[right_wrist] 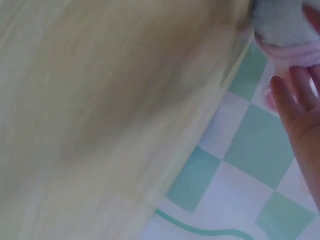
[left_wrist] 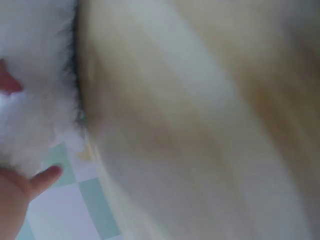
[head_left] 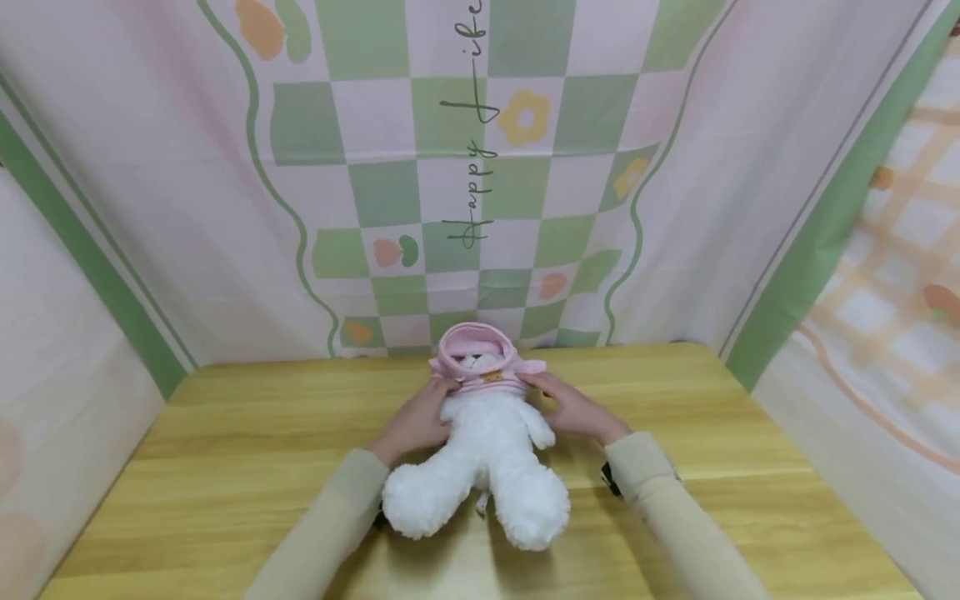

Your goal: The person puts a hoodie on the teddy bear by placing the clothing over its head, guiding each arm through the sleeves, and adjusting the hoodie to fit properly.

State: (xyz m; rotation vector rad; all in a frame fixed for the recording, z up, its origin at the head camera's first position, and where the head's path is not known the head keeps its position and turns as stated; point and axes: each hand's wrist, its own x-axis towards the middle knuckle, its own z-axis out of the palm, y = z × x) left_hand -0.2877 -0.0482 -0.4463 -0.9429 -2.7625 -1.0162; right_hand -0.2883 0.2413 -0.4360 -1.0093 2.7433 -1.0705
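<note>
A white plush toy lies on the wooden table with its legs toward me. A pink hooded top is round its head and upper chest; part of the toy's face shows inside the hood opening. At the top's lower left edge, my left hand grips the fabric beside the toy's body. My right hand holds the top's right side, near a small pink sleeve. White fur fills the upper left of the left wrist view. In the right wrist view, fingers meet the pink fabric.
The yellow wood-grain table spreads to both sides of the toy. Behind its far edge hangs a green-and-white checked curtain, with more patterned cloth at the left and right. Each wrist carries a dark device below its beige sleeve.
</note>
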